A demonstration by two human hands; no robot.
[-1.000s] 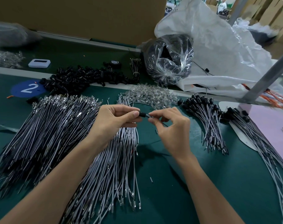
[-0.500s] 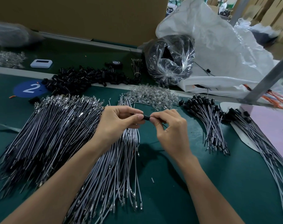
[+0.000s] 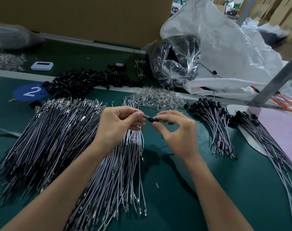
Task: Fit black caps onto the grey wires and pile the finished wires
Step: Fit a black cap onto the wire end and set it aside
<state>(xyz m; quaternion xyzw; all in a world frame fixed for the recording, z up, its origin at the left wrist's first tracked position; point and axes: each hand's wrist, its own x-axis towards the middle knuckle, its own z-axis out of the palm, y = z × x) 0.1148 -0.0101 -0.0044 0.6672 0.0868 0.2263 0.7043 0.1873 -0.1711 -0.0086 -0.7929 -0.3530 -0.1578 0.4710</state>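
My left hand [image 3: 120, 127] pinches the end of a grey wire [image 3: 144, 116] between thumb and forefinger. My right hand [image 3: 177, 132] pinches a black cap [image 3: 152, 120] right beside it; cap and wire end meet between the fingertips. Both hands hover over a fan of uncapped grey wires [image 3: 122, 172]. A bigger heap of uncapped wires [image 3: 50, 139] lies to the left. Capped wires lie in a pile [image 3: 217, 130] to the right, with a second pile [image 3: 267, 147] beyond it. Loose black caps [image 3: 85, 80] are heaped at the back left.
Clear small parts [image 3: 157, 99] lie behind the hands. A clear bag of black parts [image 3: 175, 62] and a large white sack [image 3: 225, 47] stand at the back right. A slanted metal post [image 3: 275, 77] crosses the right side above a pink sheet [image 3: 282, 127].
The fingertips have drawn slightly apart. The black cap, earlier tight against my left thumb, now sits at my right fingertips with a short grey length showing. My right fingers have spread a little.
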